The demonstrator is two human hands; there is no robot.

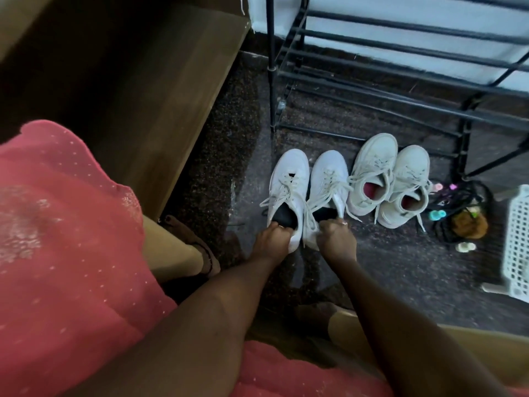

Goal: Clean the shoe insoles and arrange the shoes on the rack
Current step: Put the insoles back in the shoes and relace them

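Note:
Two pairs of white sneakers stand side by side on the dark floor, toes toward the black metal shoe rack [372, 67]. My left hand [272, 239] grips the heel of the left white sneaker [289, 179], which has a black lining. My right hand [336, 236] grips the heel of its partner, the second white sneaker [327, 179]. To the right sits the other pair, the off-white sneaker [372, 164] and its twin [406, 179], both with red insoles showing. The rack's shelves hold no shoes.
A wooden cabinet [137, 90] stands at the left. Right of the shoes lies a heap of black cords and small colourful bits [458, 213], and a white plastic basket [518, 242] at the right edge. My pink dress [57, 224] fills the lower left.

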